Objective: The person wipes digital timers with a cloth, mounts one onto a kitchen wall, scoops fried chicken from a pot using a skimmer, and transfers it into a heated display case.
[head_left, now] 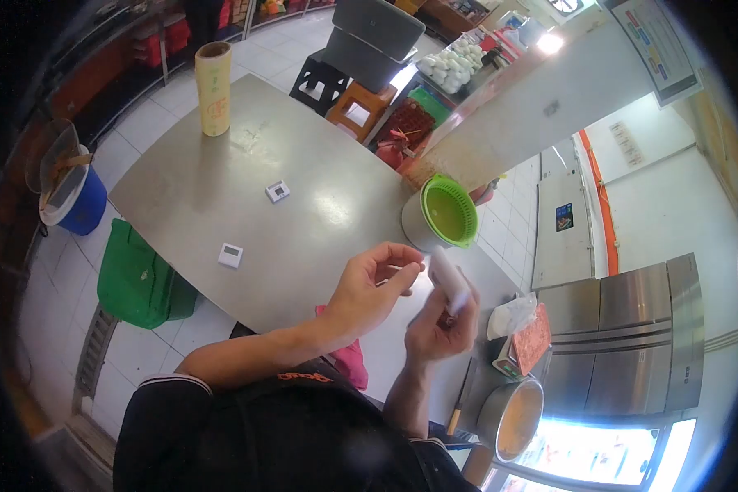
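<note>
My right hand (444, 324) is closed around a whitish object (448, 279), blurred by motion, whose kind I cannot make out. Beside it, my left hand (373, 287) has thumb and fingers pinched together close to the object's edge; whatever is between the fingertips is too small to name. Both hands are above the near part of the steel table (303, 238). Two small white digital timers lie on the table, one (278, 191) farther off and one (230, 255) nearer the left edge. A pink cloth (351, 365) lies below my left forearm.
A yellowish wrap roll (214, 94) stands at the far left corner. Beyond my hands is a pot with a green strainer basket (451, 211). At the right are a plastic bag (512, 316), a wooden-handled knife (460, 402) and a large metal pot (512, 418). A green bin (135, 275) stands left.
</note>
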Motion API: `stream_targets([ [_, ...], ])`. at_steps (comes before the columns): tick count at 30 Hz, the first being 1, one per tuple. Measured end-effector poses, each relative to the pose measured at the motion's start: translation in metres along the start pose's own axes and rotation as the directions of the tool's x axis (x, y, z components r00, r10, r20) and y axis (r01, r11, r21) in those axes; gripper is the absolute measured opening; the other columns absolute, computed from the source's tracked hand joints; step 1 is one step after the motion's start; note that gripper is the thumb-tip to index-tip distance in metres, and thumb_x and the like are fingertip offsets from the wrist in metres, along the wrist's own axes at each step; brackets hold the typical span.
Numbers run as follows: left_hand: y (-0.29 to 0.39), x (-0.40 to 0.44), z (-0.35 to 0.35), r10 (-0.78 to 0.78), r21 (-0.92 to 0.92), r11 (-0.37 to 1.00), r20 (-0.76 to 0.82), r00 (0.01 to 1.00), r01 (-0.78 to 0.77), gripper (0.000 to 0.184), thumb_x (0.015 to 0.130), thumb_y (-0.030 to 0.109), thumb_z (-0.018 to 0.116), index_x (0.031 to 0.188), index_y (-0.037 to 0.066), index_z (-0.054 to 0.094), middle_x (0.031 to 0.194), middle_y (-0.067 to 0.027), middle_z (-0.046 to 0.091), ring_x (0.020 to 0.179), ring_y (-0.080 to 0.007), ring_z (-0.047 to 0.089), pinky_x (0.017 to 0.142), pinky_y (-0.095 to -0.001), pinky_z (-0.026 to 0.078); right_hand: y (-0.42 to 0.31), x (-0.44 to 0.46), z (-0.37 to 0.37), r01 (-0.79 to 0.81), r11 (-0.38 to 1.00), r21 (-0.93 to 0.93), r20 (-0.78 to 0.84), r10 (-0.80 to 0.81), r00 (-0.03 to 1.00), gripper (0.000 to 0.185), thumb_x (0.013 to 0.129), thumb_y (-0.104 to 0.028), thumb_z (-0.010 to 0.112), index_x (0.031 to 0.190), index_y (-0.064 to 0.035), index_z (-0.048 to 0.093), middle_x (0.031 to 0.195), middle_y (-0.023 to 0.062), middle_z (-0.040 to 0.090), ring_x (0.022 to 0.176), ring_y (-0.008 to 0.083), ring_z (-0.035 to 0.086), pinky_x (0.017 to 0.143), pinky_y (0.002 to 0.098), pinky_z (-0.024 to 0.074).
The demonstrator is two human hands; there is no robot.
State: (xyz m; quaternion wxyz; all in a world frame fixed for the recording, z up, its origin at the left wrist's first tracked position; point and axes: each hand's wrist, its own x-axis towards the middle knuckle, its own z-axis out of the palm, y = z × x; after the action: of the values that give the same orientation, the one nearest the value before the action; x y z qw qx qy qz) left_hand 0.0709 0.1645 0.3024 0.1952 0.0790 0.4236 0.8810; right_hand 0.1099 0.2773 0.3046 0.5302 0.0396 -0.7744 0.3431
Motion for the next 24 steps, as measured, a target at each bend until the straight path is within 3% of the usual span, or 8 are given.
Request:
stream_targets([
  [3, -0.011, -0.001, 0.002, 0.087, -0.068, 0.994, 0.002, 0.996, -0.087, 0.027, 0.096, 0.006, 0.063, 0.122, -0.003, 0.060, 0.112, -0.0098, 0.067, 0.104, -0.0136, 0.064, 0.094, -0.0280, 0.053, -0.015, 0.016, -0.012, -0.461, 0.886, -0.052, 0.151, 0.463, 0.873, 0.018, 0.084, -0.001, 0.072, 0.101, 0.0037, 0.067, 0.091, 0.0154, 0.069, 0.073, 0.0205, 0.065, 0.059, 0.0284, 0.0490],
  [7, -0.004, -0.004, 0.007, 0.145, -0.046, 0.989, 0.056, 0.988, -0.142, 0.030, 0.099, 0.005, 0.057, 0.128, -0.003, 0.057, 0.119, -0.0121, 0.065, 0.111, -0.0152, 0.062, 0.098, -0.0291, 0.052, -0.031, 0.036, -0.022, -0.250, 0.948, -0.195, 0.286, 0.299, 0.910, 0.016, 0.083, -0.003, 0.074, 0.098, 0.0015, 0.069, 0.088, 0.0143, 0.071, 0.074, 0.0191, 0.068, 0.062, 0.0282, 0.0516],
  [9, -0.002, -0.001, 0.010, -0.014, -0.253, 0.967, 0.006, 1.000, 0.015, 0.044, 0.105, 0.022, 0.048, 0.141, -0.003, 0.045, 0.138, -0.0170, 0.054, 0.128, -0.0208, 0.053, 0.109, -0.0348, 0.042, -0.030, 0.040, -0.020, 0.217, 0.955, -0.202, 0.205, -0.175, 0.963, 0.017, 0.086, 0.003, 0.068, 0.103, 0.0042, 0.069, 0.100, 0.0153, 0.072, 0.086, 0.0223, 0.070, 0.066, 0.0279, 0.0553],
  [12, 0.005, 0.022, -0.002, -0.149, -0.757, 0.637, 0.067, 0.986, 0.148, 0.066, 0.105, 0.046, 0.033, 0.150, -0.001, 0.030, 0.153, -0.0175, 0.037, 0.143, -0.0251, 0.036, 0.119, -0.0397, 0.026, -0.007, 0.020, -0.025, 0.209, 0.964, -0.167, 0.242, -0.166, 0.956, 0.023, 0.082, 0.004, 0.068, 0.106, 0.0022, 0.071, 0.101, 0.0164, 0.073, 0.087, 0.0225, 0.071, 0.069, 0.0303, 0.0561],
  [16, 0.018, 0.055, -0.009, 0.148, -0.813, 0.539, 0.349, 0.925, 0.220, 0.082, 0.099, 0.061, 0.023, 0.154, 0.000, 0.020, 0.161, -0.0156, 0.025, 0.149, -0.0262, 0.021, 0.122, -0.0408, 0.014, -0.033, 0.035, -0.035, 0.189, 0.966, -0.178, 0.495, -0.079, 0.865, 0.026, 0.084, 0.005, 0.064, 0.110, 0.0025, 0.070, 0.098, 0.0128, 0.074, 0.076, 0.0175, 0.071, 0.067, 0.0279, 0.0552],
  [19, 0.022, 0.063, -0.006, 0.191, -0.821, 0.511, 0.399, 0.897, 0.256, 0.086, 0.097, 0.066, 0.023, 0.153, 0.002, 0.024, 0.159, -0.0157, 0.028, 0.149, -0.0264, 0.022, 0.123, -0.0426, 0.013, -0.038, 0.040, -0.037, -0.086, 0.992, -0.088, 0.175, 0.101, 0.979, 0.030, 0.082, 0.006, 0.065, 0.112, 0.0033, 0.068, 0.104, 0.0199, 0.073, 0.085, 0.0286, 0.072, 0.072, 0.0353, 0.0569],
  [21, 0.027, 0.065, 0.001, 0.185, -0.798, 0.522, 0.450, 0.874, 0.301, 0.088, 0.096, 0.069, 0.023, 0.153, 0.002, 0.025, 0.159, -0.0157, 0.028, 0.149, -0.0275, 0.022, 0.122, -0.0430, 0.013, -0.039, 0.034, -0.032, 0.163, 0.980, -0.113, 0.502, -0.085, 0.861, 0.027, 0.083, 0.002, 0.069, 0.111, 0.0019, 0.069, 0.101, 0.0160, 0.073, 0.081, 0.0226, 0.071, 0.068, 0.0312, 0.0543],
  [24, 0.037, 0.069, 0.008, 0.238, -0.771, 0.578, 0.474, 0.848, 0.269, 0.091, 0.094, 0.072, 0.024, 0.151, 0.001, 0.028, 0.157, -0.0159, 0.032, 0.147, -0.0296, 0.026, 0.121, -0.0433, 0.018, -0.045, 0.046, -0.041, -0.215, 0.959, -0.183, 0.366, 0.269, 0.891, 0.025, 0.086, -0.001, 0.070, 0.111, -0.0003, 0.070, 0.088, 0.0075, 0.073, 0.064, 0.0069, 0.061, 0.057, 0.0215, 0.0469],
])
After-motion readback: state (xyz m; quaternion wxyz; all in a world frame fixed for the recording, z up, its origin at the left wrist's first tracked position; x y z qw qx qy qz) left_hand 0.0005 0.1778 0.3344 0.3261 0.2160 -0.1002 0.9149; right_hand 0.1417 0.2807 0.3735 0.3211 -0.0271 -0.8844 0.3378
